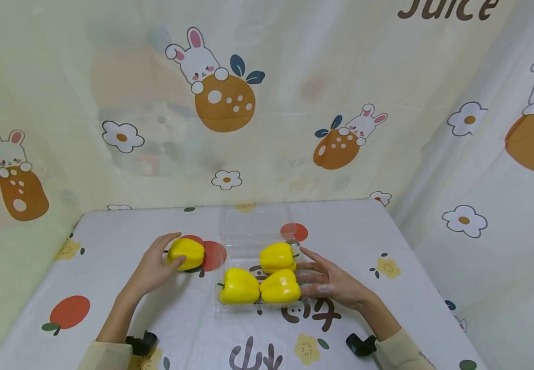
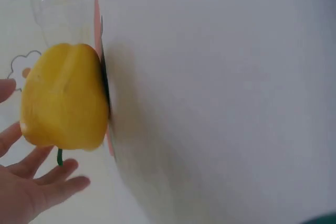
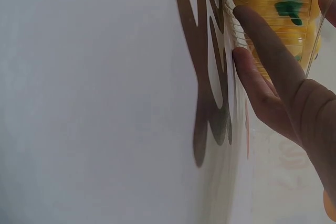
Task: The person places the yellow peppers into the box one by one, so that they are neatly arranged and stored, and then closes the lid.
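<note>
My left hand [image 1: 153, 264] is at a yellow bell pepper [image 1: 186, 254] on the left of the table, thumb overlapping its near side. In the left wrist view the fingers [image 2: 67, 188] are spread beside the stem end, and the pepper [image 2: 65, 98] sits right at the cloth. A clear plastic clamshell box [image 1: 243, 309] lies in the middle with its lid folded back, holding three yellow peppers [image 1: 240, 286]. Straight fingers of my right hand [image 1: 336, 281] rest along the box's right wall; the right wrist view shows fingertips [image 3: 242, 56] against its ribbed side.
The clear lid [image 1: 253, 223] lies flat behind the box. A white cloth printed with fruit and flowers covers the table [image 1: 123, 288]. A patterned curtain [image 1: 285, 103] stands at the back and sides. Black straps with small mounts [image 1: 142, 343] sit at both wrists.
</note>
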`<state>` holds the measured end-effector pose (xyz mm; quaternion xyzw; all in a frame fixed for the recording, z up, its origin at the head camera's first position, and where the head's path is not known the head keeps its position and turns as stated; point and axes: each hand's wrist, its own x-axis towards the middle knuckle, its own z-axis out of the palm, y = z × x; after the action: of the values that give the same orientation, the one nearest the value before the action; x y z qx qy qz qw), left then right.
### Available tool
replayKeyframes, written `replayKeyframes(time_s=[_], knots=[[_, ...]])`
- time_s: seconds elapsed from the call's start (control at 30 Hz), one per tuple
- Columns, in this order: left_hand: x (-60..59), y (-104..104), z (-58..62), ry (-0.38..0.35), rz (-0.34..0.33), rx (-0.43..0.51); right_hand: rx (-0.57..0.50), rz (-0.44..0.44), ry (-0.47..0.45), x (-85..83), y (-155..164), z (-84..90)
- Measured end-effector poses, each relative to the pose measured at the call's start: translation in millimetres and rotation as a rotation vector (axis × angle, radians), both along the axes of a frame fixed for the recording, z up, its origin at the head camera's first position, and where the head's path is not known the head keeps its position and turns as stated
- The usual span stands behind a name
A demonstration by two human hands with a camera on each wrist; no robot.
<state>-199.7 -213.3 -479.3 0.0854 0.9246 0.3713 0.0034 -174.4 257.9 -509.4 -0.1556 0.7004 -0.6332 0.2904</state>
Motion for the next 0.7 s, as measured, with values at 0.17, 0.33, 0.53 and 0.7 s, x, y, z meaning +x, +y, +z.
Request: replayKeyframes(time_s=[0.17, 0.33, 0.53, 0.7], knots=[[-4.0, -5.9, -1.6, -0.074, 0.005, 0.077, -0.002, 0.006, 0.004, 0.6, 1.2, -0.1], [-7.1, -9.9, -5.9, -0.127, -0.003, 0.123, 0.003, -0.001, 0.008, 1.4, 0.1, 0.2], [-10.2, -10.9, -8.7, -0.169, -0.002, 0.154, 0.011, -0.001, 0.012, 1.5, -0.3, 0.4], [-11.2, -10.3, -8.3, -0.198, -0.001, 0.154, 0.015, -0.004, 0.01, 1.8, -0.3, 0.9]])
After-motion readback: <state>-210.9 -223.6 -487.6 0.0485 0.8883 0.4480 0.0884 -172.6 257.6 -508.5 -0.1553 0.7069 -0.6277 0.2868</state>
